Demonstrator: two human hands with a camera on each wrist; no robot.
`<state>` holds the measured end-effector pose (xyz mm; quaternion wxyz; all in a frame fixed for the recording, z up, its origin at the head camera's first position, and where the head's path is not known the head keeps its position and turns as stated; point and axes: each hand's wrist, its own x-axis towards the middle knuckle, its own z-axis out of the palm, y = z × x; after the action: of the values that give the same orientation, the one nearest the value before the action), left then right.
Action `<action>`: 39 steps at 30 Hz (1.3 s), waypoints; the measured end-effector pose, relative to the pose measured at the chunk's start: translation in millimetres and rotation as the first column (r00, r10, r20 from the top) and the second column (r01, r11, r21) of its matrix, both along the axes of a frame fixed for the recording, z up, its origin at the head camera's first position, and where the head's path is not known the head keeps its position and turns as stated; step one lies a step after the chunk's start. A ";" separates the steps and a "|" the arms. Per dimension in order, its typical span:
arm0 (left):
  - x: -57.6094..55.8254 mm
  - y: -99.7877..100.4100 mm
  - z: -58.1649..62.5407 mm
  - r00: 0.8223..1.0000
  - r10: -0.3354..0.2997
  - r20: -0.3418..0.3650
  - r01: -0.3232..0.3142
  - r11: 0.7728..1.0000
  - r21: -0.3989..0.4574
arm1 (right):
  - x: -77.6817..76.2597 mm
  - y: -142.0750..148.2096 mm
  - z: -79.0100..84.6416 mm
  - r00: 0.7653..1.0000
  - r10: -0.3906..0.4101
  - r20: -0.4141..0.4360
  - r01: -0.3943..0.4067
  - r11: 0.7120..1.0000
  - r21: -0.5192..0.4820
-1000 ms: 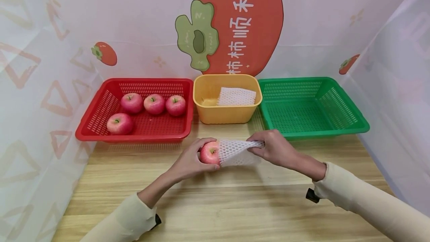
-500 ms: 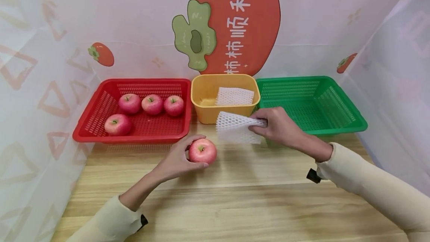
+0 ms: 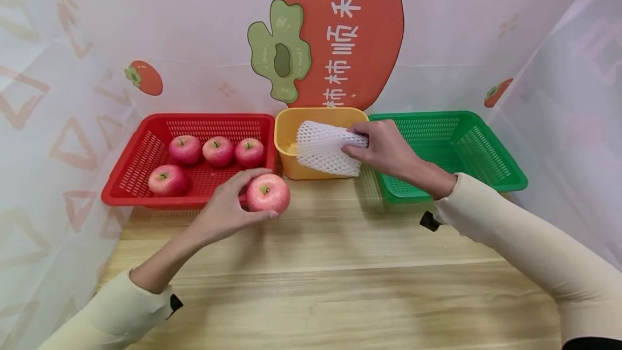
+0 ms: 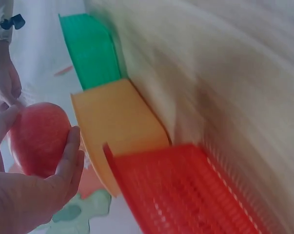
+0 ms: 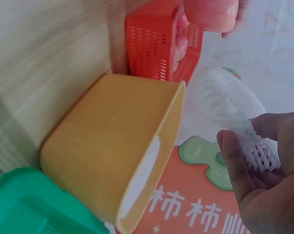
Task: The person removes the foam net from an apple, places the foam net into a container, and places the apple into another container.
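Observation:
My left hand (image 3: 225, 207) grips a pink-red apple (image 3: 268, 193) from its left side, thumb below and fingers above, near the front right corner of the red basket. In the left wrist view the apple (image 4: 39, 139) sits between thumb and fingers, bare of any net. My right hand (image 3: 384, 145) pinches the right end of a white foam fruit net (image 3: 323, 145) over the yellow bin (image 3: 320, 169). The right wrist view shows the foam net (image 5: 225, 100) held between thumb and fingers, its other end spreading out beyond the bin's rim.
At the left, the red basket (image 3: 187, 201) holds several apples (image 3: 167, 180). The green basket (image 3: 491, 185) stands to the right of the yellow bin. A wooden table (image 3: 330, 280) lies in front, and printed cloth (image 3: 204, 26) walls the back and sides.
The foam net has come off the apple. My right hand has carried it up and back over the yellow bin, while my left hand has moved the apple left and back toward the red basket.

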<state>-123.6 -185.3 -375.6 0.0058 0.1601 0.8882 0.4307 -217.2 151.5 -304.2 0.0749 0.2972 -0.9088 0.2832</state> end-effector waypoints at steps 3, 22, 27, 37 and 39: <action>-7.8 -11.7 7.3 0.998 0.055 0.016 -0.054 0.998 -0.022 | -9.4 -8.0 6.2 1.000 -0.016 0.014 0.016 1.000 -0.001; -57.5 -76.8 6.1 0.953 0.281 0.116 -0.265 0.954 -0.139 | -65.5 -59.8 8.0 0.975 -0.218 0.045 0.216 0.975 0.043; -68.2 -88.2 -3.9 0.951 0.285 0.124 -0.264 0.951 -0.161 | -74.9 -69.6 -2.6 0.959 -0.274 0.075 0.271 0.961 0.051; -81.7 -107.8 -19.0 0.939 0.280 0.200 -0.230 0.943 -0.240 | -85.3 -86.9 -17.3 0.937 -0.311 0.157 0.303 0.950 0.077; -83.7 -109.1 -21.6 0.934 0.285 0.213 -0.226 0.938 -0.263 | -85.7 -90.8 -21.1 0.939 -0.306 0.156 0.296 0.952 0.082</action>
<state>-207.4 -294.4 -397.2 0.0791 -0.0145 0.9381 0.3368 -302.9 60.6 -325.3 0.0325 0.1320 -0.9544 0.2658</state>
